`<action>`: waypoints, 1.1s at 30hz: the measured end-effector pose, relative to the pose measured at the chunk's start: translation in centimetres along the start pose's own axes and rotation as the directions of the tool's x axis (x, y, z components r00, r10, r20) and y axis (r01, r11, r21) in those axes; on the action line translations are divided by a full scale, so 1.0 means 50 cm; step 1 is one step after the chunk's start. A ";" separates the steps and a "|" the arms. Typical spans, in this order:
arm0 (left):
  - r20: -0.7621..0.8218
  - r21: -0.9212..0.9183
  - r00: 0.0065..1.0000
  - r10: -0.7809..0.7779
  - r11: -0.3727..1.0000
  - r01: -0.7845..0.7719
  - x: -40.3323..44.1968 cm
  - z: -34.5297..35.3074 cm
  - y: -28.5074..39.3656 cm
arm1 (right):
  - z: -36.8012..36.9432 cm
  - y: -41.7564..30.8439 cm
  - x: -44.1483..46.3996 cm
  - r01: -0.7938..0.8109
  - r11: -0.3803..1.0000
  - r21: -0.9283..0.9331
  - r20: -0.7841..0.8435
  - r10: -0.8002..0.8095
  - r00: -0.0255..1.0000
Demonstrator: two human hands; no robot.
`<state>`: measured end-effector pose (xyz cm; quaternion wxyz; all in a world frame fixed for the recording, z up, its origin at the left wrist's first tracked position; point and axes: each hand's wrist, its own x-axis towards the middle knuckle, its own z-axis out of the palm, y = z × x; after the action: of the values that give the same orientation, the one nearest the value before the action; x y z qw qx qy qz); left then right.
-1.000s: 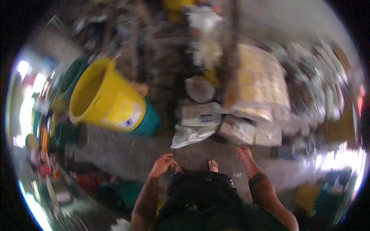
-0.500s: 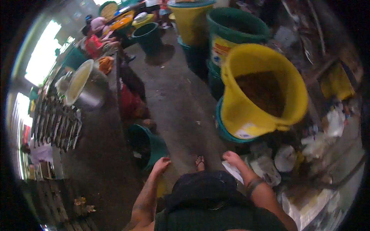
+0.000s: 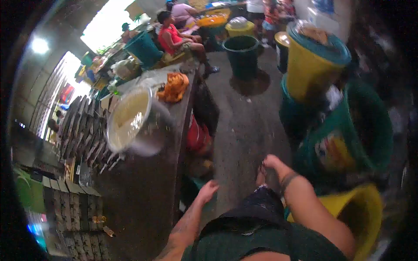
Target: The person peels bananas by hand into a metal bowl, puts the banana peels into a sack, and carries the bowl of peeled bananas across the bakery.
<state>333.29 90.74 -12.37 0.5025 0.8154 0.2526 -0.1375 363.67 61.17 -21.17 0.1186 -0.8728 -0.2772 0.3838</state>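
My left hand [image 3: 209, 190] hangs low beside the dark table [image 3: 137, 191], its fingers loosely curled with nothing visible in them. Ahead of my body, my right hand [image 3: 272, 162] hangs over the floor [image 3: 241, 130], also loosely curled and apparently bare. Close to my right arm are a yellow bucket [image 3: 371, 213] and a large green bucket [image 3: 348, 135] with a label. A big metal pot [image 3: 150, 128] with pale yellowish contents stands on the table to my left. Beyond it lies an orange cloth [image 3: 175, 87].
A dark green tub [image 3: 242, 58] stands farther along the walkway. Right of it rises a yellow bucket with a blue-green lid [image 3: 311, 63]. A person in a red top [image 3: 171, 38] sits past the table. Metal slats [image 3: 82, 126] are stacked at the left.
My view has turned left and moved forward. The yellow bucket has shifted from the right foreground to the lower right edge, and the metal pot appears nearer. Both hands still hang loosely.
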 end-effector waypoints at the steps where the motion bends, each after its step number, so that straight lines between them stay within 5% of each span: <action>1: 0.016 0.069 0.990 -0.139 0.988 0.137 0.002 -0.014 -0.037 | -0.024 0.030 0.031 -0.138 0.987 0.088 0.023 0.136 0.990; 3: 0.047 0.228 0.912 -0.408 0.893 0.388 0.006 -0.044 -0.101 | -0.116 0.073 0.067 -0.044 0.983 0.176 0.073 0.031 0.997; 4: -0.121 0.069 0.789 -0.602 0.788 0.612 -0.013 -0.045 -0.064 | -0.171 0.084 0.087 -0.043 0.980 0.196 0.105 0.022 0.994; 6: -0.212 -0.190 0.811 -0.546 0.837 0.514 0.023 -0.067 -0.031 | -0.295 0.082 0.131 -0.209 0.973 0.100 0.168 0.191 0.967; 7: -0.182 -0.456 0.750 -0.636 0.730 0.508 0.047 -0.087 0.114 | -0.371 0.086 0.184 -0.163 0.979 0.125 0.138 0.145 0.980; 8: -0.115 -0.619 0.819 -0.562 0.685 0.383 0.094 -0.098 0.113 | -0.402 0.098 0.263 -0.113 0.982 0.149 0.107 0.098 0.989; 9: -0.127 -0.621 0.807 -0.577 0.681 0.389 0.161 -0.103 0.136 | -0.456 0.101 0.350 -0.057 0.952 0.299 0.150 0.012 0.989; 11: -0.309 -0.495 0.807 -0.503 0.810 0.316 0.273 -0.115 0.263 | -0.586 0.049 0.461 -0.026 0.834 0.551 0.137 -0.059 0.989; 13: -0.331 -0.418 0.822 -0.463 0.853 0.312 0.382 -0.155 0.405 | -0.771 -0.106 0.471 0.002 0.678 0.735 0.025 -0.031 0.999; 16: -0.382 -0.328 0.894 -0.235 0.939 0.106 0.596 -0.215 0.531 | -0.878 -0.108 0.617 0.096 0.528 0.844 -0.067 -0.074 0.995; 18: -0.301 -0.292 0.943 -0.143 0.955 0.051 0.766 -0.267 0.604 | -0.899 0.044 0.782 0.333 0.766 0.549 -0.176 -0.284 0.943; 20: -0.315 -0.141 0.948 0.039 0.986 -0.088 0.928 -0.324 0.701 | -0.940 0.160 0.819 -0.062 0.793 0.606 0.080 0.018 0.997; 22: -0.296 0.037 0.920 0.257 0.965 -0.258 1.055 -0.381 0.810 | -1.038 0.217 0.781 -0.127 0.756 0.642 0.171 0.021 0.985; 25: -0.159 0.177 0.895 0.417 0.904 -0.389 1.213 -0.481 0.960 | -1.175 0.274 0.788 -0.374 0.182 0.910 0.358 0.113 0.927; 27: -0.134 0.153 0.860 0.491 0.868 -0.472 1.287 -0.567 1.026 | -1.151 0.394 0.854 -0.094 -0.008 0.996 0.093 0.223 0.970; 30: -0.207 0.047 0.866 0.455 0.889 -0.455 1.385 -0.666 1.054 | -1.223 0.374 0.995 -0.158 0.118 0.980 0.103 0.376 0.921; 33: -0.398 0.167 0.855 0.333 0.943 -0.289 1.510 -0.726 0.967 | -1.316 0.303 1.179 -0.277 0.260 0.925 0.171 0.366 0.915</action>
<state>421.83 125.91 4.39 0.4098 0.8801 0.2123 0.1117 450.56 83.08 -18.59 0.5276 -0.6950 0.1821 0.4534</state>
